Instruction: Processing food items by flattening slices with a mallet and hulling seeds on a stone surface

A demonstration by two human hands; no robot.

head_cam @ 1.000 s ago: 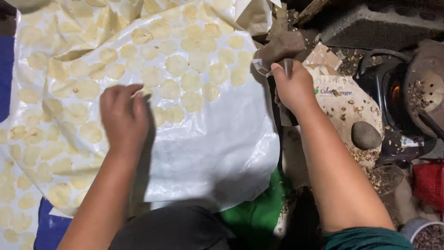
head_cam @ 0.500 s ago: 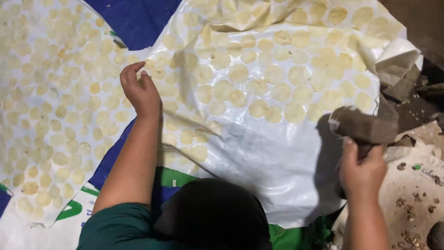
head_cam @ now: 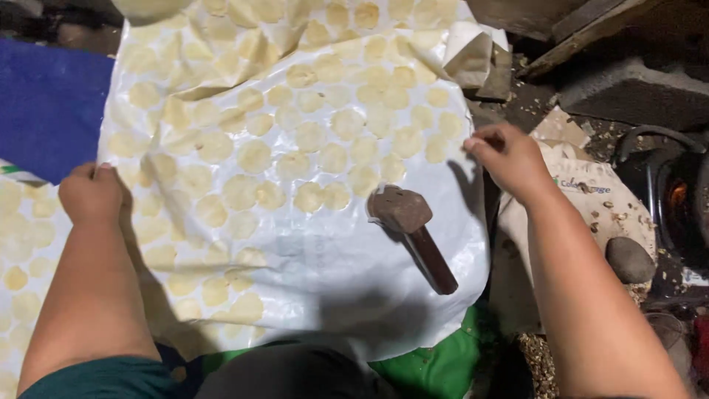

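White plastic sheet point(head_cam: 310, 273) was gripped at both side edges: the left hand point(head_cam: 90, 193) was curled shut on the left edge, and the right hand point(head_cam: 508, 157) was pinched on the right edge, its fingers point(head_cam: 484, 140) bent over the rim. Two hands were seen, one sheet in the grip, and one hammer point(head_cam: 413, 235) with a brown block head and a reddish-brown handle, lying loose on the sheet just left of the right hand, apart from it.

The sheet was crinkled and glossy, spread across the middle of the view, and covered over its upper part with pale yellow flattened discs point(head_cam: 255, 157), several dozen, too many to be counted exactly; its lower part was bare. More discs were laid on a second sheet point(head_cam: 22, 244) at the left, beside a blue cloth point(head_cam: 48, 103). One grey stone point(head_cam: 629, 260) was seen on a printed sack point(head_cam: 591, 196) at the right.

Half a second before, the hammer had been held in the right hand beyond the sheet's right edge, and the left hand had rested on the discs; since then the hammer was put down and both hands were moved to the edges.
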